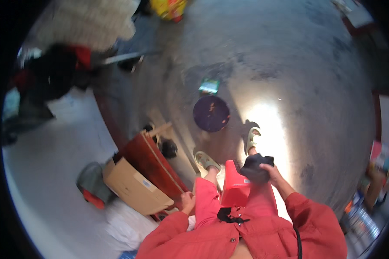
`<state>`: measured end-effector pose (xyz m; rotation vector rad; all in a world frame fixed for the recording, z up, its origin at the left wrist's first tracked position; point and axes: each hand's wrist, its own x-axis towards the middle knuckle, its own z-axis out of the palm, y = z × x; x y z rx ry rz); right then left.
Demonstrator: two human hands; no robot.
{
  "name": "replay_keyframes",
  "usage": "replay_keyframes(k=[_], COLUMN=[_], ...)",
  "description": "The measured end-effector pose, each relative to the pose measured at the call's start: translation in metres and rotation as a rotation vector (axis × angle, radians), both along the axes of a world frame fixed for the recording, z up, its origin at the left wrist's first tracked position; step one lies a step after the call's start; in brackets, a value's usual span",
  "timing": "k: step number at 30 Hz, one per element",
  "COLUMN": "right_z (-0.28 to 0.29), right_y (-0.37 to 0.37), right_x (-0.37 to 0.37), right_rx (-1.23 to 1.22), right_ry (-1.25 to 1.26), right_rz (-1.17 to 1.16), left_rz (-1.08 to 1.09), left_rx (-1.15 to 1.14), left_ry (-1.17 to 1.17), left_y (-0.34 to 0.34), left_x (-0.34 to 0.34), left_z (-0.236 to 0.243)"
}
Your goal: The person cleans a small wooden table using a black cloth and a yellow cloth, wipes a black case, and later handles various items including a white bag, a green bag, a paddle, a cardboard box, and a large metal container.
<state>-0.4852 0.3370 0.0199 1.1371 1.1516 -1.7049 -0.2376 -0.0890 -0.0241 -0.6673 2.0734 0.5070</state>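
Observation:
My right hand (272, 173) is closed around a bunched black cloth (256, 168), held above my right knee. What kind of cloth it is does not show. Beside my left thigh, my left hand (187, 202) is at the near end of a red-brown wooden piece of furniture (149, 153); its fingers are too small and blurred to read. A red plastic stool (235, 185) stands between my legs.
A round dark purple stool or tub (211, 114) stands ahead of my feet, with a small green-and-white packet (209, 86) just beyond. At left, a cardboard box (136, 185) leans by a white bag (127, 224). Bottles (362, 220) and boxes line the right wall.

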Motion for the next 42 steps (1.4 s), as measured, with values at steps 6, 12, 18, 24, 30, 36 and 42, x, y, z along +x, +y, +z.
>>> replay_keyframes(k=[6,12,18,24,30,36,42], right_z=[0.066,0.130,0.188,0.246,0.226,0.187,0.156], right_y=[0.119,0.172,0.172,0.146,0.106,0.109,0.187], right_x=[0.009,0.042,0.055,0.066,0.132,0.167,0.238], right_rx=[0.196,0.030,0.143,0.075,0.500,0.481,0.093], right_ry=[0.214,0.195,0.343,0.474,0.514,0.406,0.606], right_rz=[-0.614,-0.962,-1.151,-1.560,-1.795,-2.288,-2.476], left_rz=[-0.103,-0.130,-0.149,-0.560,-0.971,-1.327,-1.526], left_rx=[0.497,0.939,1.154,1.102,1.052,0.875,0.677], left_ry=[0.101,0.115,-0.180,-0.219,-0.436,-0.539,-0.475], left_y=[0.081,0.173,0.315,0.393,0.494,0.560,0.650], left_x=[-0.099,-0.244,-0.386,-0.433,-0.405,-0.398,-0.398], left_z=[0.033,0.019,0.145,0.137,0.123,0.114,0.093])
